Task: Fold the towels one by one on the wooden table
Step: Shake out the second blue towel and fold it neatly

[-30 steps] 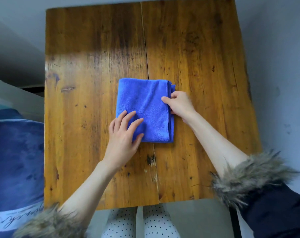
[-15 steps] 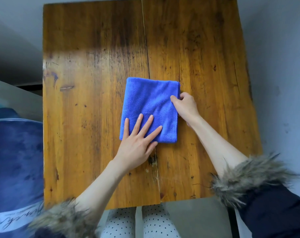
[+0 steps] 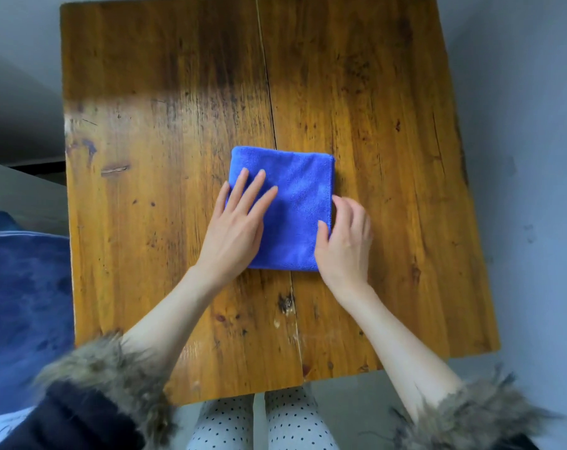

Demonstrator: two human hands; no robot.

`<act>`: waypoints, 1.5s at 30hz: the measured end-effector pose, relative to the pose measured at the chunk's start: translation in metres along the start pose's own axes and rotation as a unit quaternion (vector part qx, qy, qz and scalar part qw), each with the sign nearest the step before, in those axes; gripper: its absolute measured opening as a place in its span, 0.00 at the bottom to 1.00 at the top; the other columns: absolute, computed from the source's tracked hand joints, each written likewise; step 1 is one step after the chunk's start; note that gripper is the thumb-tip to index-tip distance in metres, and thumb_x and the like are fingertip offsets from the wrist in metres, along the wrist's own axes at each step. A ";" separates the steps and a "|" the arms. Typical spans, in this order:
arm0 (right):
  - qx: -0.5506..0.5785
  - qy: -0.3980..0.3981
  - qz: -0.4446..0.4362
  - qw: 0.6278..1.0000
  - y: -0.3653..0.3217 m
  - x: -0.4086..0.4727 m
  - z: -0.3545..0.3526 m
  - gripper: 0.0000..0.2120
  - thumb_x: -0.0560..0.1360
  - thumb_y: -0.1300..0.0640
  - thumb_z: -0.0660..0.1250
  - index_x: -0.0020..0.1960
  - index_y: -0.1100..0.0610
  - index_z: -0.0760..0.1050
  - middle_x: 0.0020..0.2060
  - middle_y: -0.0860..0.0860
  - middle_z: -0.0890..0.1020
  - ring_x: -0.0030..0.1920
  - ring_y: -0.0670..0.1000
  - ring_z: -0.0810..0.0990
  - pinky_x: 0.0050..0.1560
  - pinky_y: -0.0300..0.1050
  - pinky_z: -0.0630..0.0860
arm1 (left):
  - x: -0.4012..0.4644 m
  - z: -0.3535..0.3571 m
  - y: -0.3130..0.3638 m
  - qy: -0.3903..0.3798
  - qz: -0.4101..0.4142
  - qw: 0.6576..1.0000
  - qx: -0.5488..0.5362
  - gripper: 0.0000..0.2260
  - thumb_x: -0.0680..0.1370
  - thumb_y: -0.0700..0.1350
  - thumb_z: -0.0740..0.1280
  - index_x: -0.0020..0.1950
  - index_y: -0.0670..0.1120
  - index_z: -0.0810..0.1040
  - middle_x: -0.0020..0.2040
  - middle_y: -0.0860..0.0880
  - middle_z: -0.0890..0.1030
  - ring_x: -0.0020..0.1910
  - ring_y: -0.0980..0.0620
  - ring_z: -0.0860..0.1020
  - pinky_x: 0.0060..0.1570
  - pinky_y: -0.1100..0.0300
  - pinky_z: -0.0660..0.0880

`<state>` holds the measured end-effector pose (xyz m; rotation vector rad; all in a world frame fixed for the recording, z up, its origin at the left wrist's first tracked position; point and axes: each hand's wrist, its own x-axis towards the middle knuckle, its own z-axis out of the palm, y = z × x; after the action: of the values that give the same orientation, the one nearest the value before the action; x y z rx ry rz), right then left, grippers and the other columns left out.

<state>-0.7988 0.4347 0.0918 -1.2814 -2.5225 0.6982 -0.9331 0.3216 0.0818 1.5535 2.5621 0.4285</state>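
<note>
At the bottom of the frame, polka-dot trousers [image 3: 262, 423] show between two fur-trimmed dark sleeves, the left sleeve [image 3: 100, 384] at lower left and the right sleeve [image 3: 470, 414] at lower right, with bare forearms reaching up from them over the near edge of the wooden counter [image 3: 145, 222]. A blue cushion-like thing [image 3: 25, 303] sits just beside the counter at the left edge of the frame. Further up, near the centre, the left hand [image 3: 233, 228] lies flat on the left part of the folded blue towel [image 3: 295, 203], its grip released, fingers [image 3: 252, 190] straight and spread, pressing down on the cloth. The right hand [image 3: 343, 235] sits at the towel's right edge, fingers curled over that edge with the thumb on top of the cloth, grasping the towel. The towel lies as a neat rectangle across the seam between the counter's two planks, at the middle of the frame. Beyond it the counter's far half runs to the top of the frame, with grey floor [image 3: 519, 125] on the right
</note>
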 end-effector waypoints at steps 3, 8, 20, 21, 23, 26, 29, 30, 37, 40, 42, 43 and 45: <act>-0.075 -0.011 -0.126 0.989 -0.013 0.011 0.019 0.23 0.76 0.58 0.55 0.70 0.62 0.65 0.69 0.59 0.67 0.72 0.58 0.62 0.71 0.60 0.57 | 0.022 0.005 -0.008 -0.008 0.015 1.000 0.021 0.19 0.78 0.36 0.55 0.70 0.38 0.66 0.73 0.40 0.64 0.73 0.38 0.60 0.71 0.42 0.57; -0.152 -0.037 -0.125 0.980 -0.008 0.030 0.051 0.26 0.77 0.50 0.52 0.73 0.59 0.61 0.72 0.58 0.63 0.73 0.57 0.60 0.71 0.61 0.56 | 0.033 0.024 -0.013 -0.028 0.009 0.998 0.057 0.23 0.80 0.47 0.52 0.73 0.39 0.62 0.74 0.41 0.62 0.74 0.39 0.58 0.72 0.44 0.55; -0.109 -0.030 -0.123 0.986 -0.001 0.030 0.046 0.24 0.79 0.51 0.51 0.73 0.57 0.60 0.73 0.57 0.61 0.74 0.55 0.57 0.73 0.59 0.48 | 0.026 0.021 -0.010 -0.023 -0.016 0.999 0.045 0.24 0.80 0.52 0.52 0.74 0.45 0.61 0.75 0.42 0.58 0.75 0.42 0.54 0.73 0.44 0.48; -0.099 -0.025 -0.126 0.987 0.001 0.029 0.044 0.24 0.79 0.52 0.51 0.73 0.58 0.62 0.73 0.58 0.62 0.74 0.55 0.58 0.73 0.59 0.49 | 0.021 0.019 -0.007 -0.015 -0.018 0.999 0.034 0.23 0.80 0.51 0.52 0.74 0.45 0.62 0.75 0.42 0.59 0.75 0.42 0.54 0.72 0.44 0.48; -0.091 -0.018 -0.140 0.986 0.007 0.023 0.040 0.23 0.79 0.53 0.52 0.72 0.59 0.63 0.72 0.58 0.63 0.74 0.55 0.59 0.73 0.59 0.50 | 0.007 0.018 -0.002 -0.006 -0.015 1.000 0.016 0.23 0.80 0.51 0.53 0.73 0.45 0.63 0.75 0.41 0.59 0.75 0.43 0.54 0.72 0.44 0.49; -0.104 -0.039 -0.156 0.981 0.016 0.009 0.038 0.23 0.79 0.53 0.52 0.73 0.58 0.62 0.73 0.58 0.61 0.74 0.55 0.56 0.73 0.59 0.50 | -0.013 0.024 0.001 -0.024 -0.010 0.999 0.029 0.22 0.80 0.51 0.52 0.73 0.46 0.63 0.75 0.42 0.59 0.75 0.43 0.54 0.72 0.43 0.50; -0.113 -0.062 -0.144 0.981 0.017 0.008 0.039 0.24 0.79 0.52 0.51 0.74 0.56 0.59 0.74 0.56 0.59 0.75 0.53 0.53 0.73 0.58 0.50 | -0.016 0.029 -0.001 -0.043 -0.010 0.998 0.048 0.22 0.80 0.52 0.51 0.74 0.47 0.62 0.75 0.43 0.60 0.75 0.43 0.55 0.72 0.42 0.51; -0.112 -0.069 -0.139 0.981 0.016 0.010 0.039 0.24 0.79 0.51 0.51 0.74 0.56 0.59 0.74 0.56 0.59 0.75 0.53 0.52 0.73 0.58 0.50 | -0.015 0.029 -0.001 -0.049 -0.009 0.998 0.048 0.22 0.81 0.52 0.51 0.74 0.47 0.62 0.75 0.43 0.59 0.75 0.43 0.54 0.72 0.42 0.51; 0.059 -0.013 0.002 0.998 0.008 0.007 0.008 0.20 0.78 0.56 0.59 0.69 0.59 0.67 0.68 0.55 0.69 0.66 0.53 0.69 0.65 0.43 0.66 | -0.019 0.005 -0.006 0.013 -0.106 0.981 -0.161 0.19 0.79 0.43 0.56 0.70 0.42 0.66 0.74 0.41 0.60 0.74 0.44 0.58 0.71 0.51 0.57; 0.132 -0.033 0.175 0.975 0.004 0.013 -0.006 0.17 0.78 0.55 0.62 0.65 0.58 0.69 0.56 0.53 0.76 0.54 0.51 0.76 0.57 0.47 0.73 | -0.016 -0.013 -0.012 0.060 -0.243 0.925 -0.287 0.18 0.79 0.37 0.58 0.69 0.42 0.67 0.66 0.45 0.69 0.61 0.52 0.71 0.63 0.58 0.67; 0.157 -0.110 0.263 0.946 0.002 0.023 -0.012 0.18 0.77 0.53 0.63 0.65 0.58 0.69 0.53 0.52 0.78 0.55 0.52 0.76 0.59 0.49 0.73 | -0.011 -0.018 -0.020 0.060 -0.319 0.891 -0.318 0.17 0.79 0.37 0.56 0.67 0.44 0.68 0.60 0.47 0.74 0.53 0.54 0.74 0.56 0.61 0.69; 0.171 -0.144 0.294 0.929 0.002 0.027 -0.013 0.19 0.77 0.52 0.64 0.65 0.58 0.69 0.54 0.52 0.78 0.56 0.53 0.76 0.59 0.49 0.73 | -0.008 -0.018 -0.025 0.045 -0.359 0.864 -0.350 0.16 0.79 0.38 0.55 0.66 0.46 0.69 0.58 0.48 0.76 0.50 0.53 0.75 0.55 0.58 0.71; 0.177 -0.184 0.324 0.911 0.001 0.035 -0.013 0.20 0.76 0.51 0.65 0.64 0.60 0.70 0.56 0.54 0.78 0.57 0.53 0.76 0.59 0.49 0.73 | -0.001 -0.022 -0.030 -0.007 -0.429 0.782 -0.453 0.15 0.81 0.40 0.54 0.67 0.47 0.68 0.55 0.47 0.78 0.46 0.50 0.77 0.52 0.52 0.75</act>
<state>-0.8133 0.4676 0.1017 -1.9949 -2.0197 1.5839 -0.9634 0.3033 0.0934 0.0341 2.1207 1.2082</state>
